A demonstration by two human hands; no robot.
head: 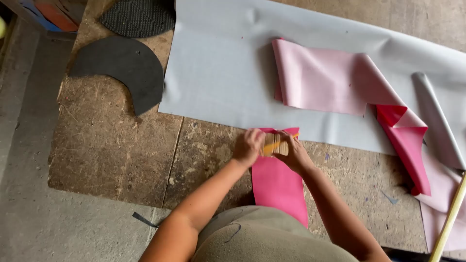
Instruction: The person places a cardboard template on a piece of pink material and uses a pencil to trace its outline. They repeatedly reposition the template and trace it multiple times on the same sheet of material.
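I see my left hand (248, 147) and right hand (292, 151) with fingers clenched together on a small tan block (274, 144), pressed on the pink strip (278, 187) at the grey sheet's (218, 73) edge on the table (111, 150).

At 12 o'clock lies 1 grey sheet (218, 73), with 1 pink strip (279, 187) at 6 o'clock. At 10 o'clock lie 2 dark curved pieces (124, 65), and 1 yellow stick (449, 221) lies at 4 o'clock.

A single camera, worn on the person's head, looks almost straight down on a worn wooden board (111, 145) on the floor. It sits close above: the person's forearms rise from the bottom edge toward the middle. The board fills most of the view, with concrete floor (24, 145) left of it.
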